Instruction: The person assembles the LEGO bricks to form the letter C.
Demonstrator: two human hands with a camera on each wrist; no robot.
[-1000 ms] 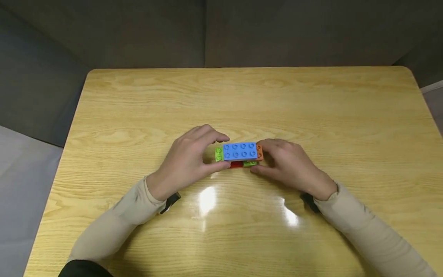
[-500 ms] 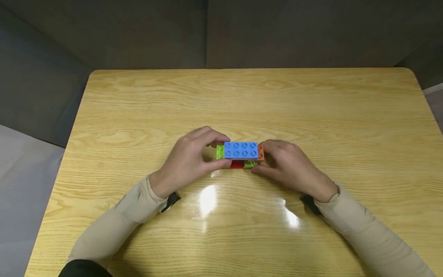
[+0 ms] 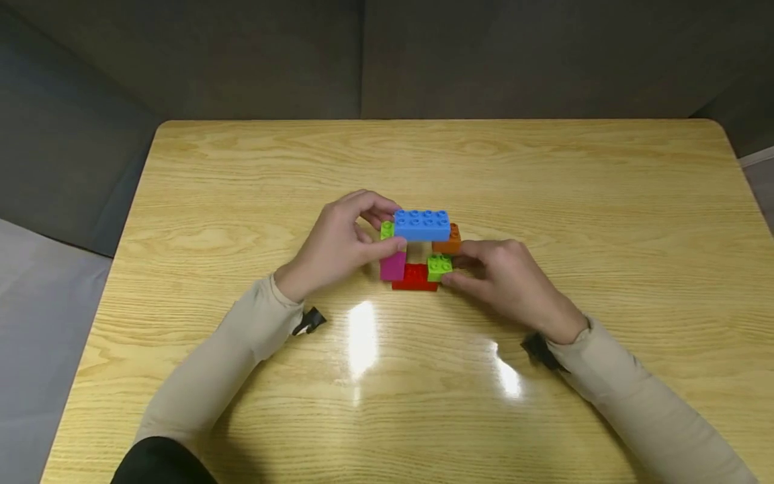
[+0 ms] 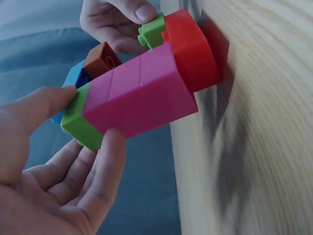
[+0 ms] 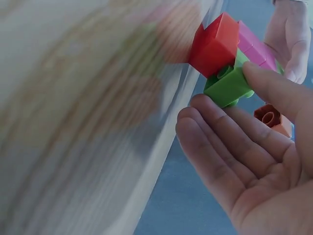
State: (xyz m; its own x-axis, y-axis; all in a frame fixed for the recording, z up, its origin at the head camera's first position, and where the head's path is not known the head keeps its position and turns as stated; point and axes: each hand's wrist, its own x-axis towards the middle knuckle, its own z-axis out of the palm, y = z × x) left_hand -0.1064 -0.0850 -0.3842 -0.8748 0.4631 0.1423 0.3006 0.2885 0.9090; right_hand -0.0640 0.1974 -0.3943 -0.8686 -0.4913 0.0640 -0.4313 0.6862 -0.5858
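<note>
Toy building bricks are joined into an open frame. Its base is a red brick (image 3: 412, 277), with a stack of pink bricks (image 4: 139, 90) at the left and a green brick (image 3: 440, 269) at the right. Atop the pink stack sits another green brick (image 4: 80, 115). A blue brick (image 3: 422, 226) spans the top, with an orange brick (image 3: 446, 243) hanging under its right end. My left hand (image 3: 338, 238) grips the upper left, thumb and fingers around the upper green brick and pink stack. My right hand (image 3: 508, 282) pinches the lower green brick, below the orange one.
The wooden table (image 3: 272, 175) lies under both arms and the bricks. Dark partition panels (image 3: 242, 60) stand behind its far edge. Light reflections show on the tabletop in front of the bricks.
My left hand and the top of the frame have moved away from me, so the frame leans back. The pink stack and the gap in the middle now show. My right hand has barely moved.
</note>
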